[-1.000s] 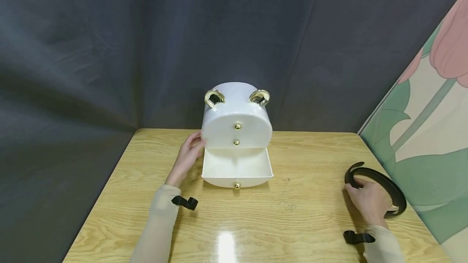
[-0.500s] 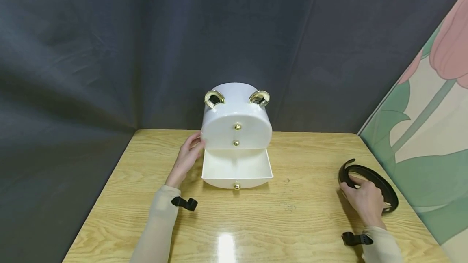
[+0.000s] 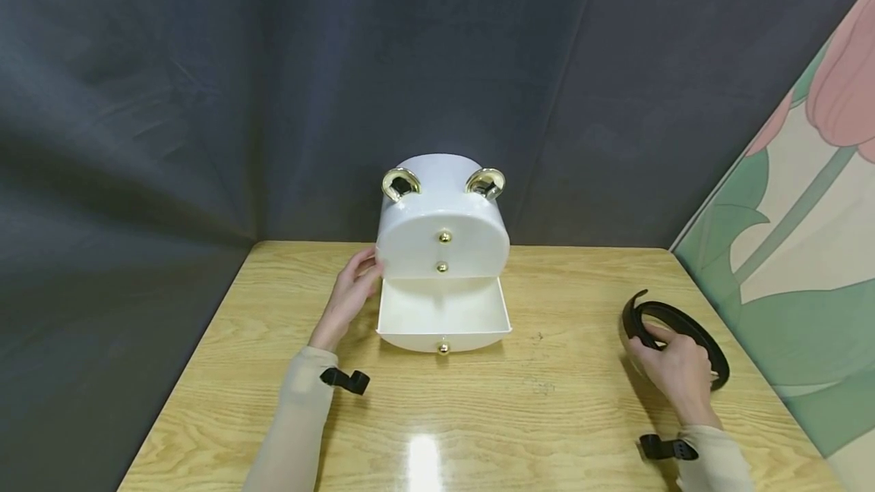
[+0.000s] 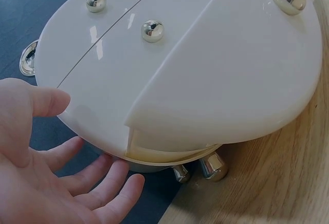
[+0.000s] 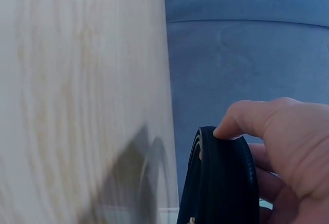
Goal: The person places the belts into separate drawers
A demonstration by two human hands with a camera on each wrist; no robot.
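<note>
A white round storage box [image 3: 437,196] with gold ear-like rings stands at the table's back middle. Its bottom drawer [image 3: 443,306] is pulled out and holds nothing; two more gold knobs sit above. My left hand [image 3: 347,298] rests against the box's left side, its fingers loosely spread; in the left wrist view the fingers [image 4: 110,183] lie along the rim, and gold feet show below. At the right, a coiled black belt [image 3: 683,325] is pinched between thumb and fingers of my right hand [image 3: 680,378]. The right wrist view shows the thumb pressing the belt's [image 5: 221,172] coiled layers.
The wooden table [image 3: 547,401] carries the box against a dark grey curtain [image 3: 437,59]. A floral cloth [image 3: 807,249] hangs along the right edge. Black wrist straps [image 3: 345,380] sit on both sleeves.
My right hand has shifted slightly left with the belt, whose loop has drawn in smaller. The left hand and the box have stayed in place.
</note>
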